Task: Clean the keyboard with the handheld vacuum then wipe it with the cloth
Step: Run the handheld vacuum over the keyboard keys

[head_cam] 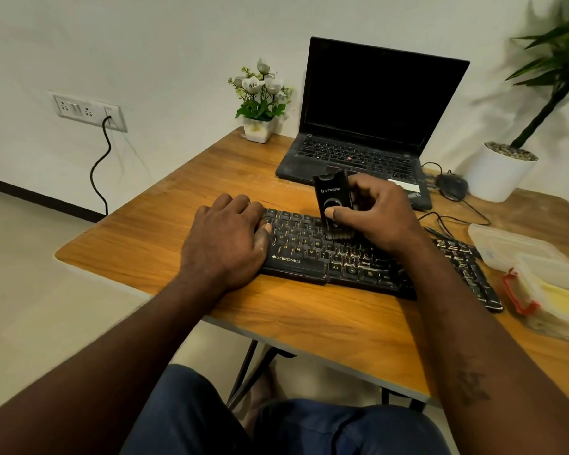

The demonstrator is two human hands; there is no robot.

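Left hand (225,238) lies flat, fingers relaxed, on the left end of the keyboard (312,254) at mid-frame; right hand (378,215) grips the handheld vacuum (330,198) upright, its brush end on the keys. Underneath is a wooden table (138,247), with plastic boxes (513,244) at right. Behind stand a dark laptop (375,100), a small flowerpot (258,129) and a large potted plant (500,175); a wall socket (86,110) sits upper left.

The keyboard (342,254) reads "ZEBRONICS" on its front edge plus "Alt" and "Ctrl" keys, and the handheld vacuum (333,200) reads "STRIFF".
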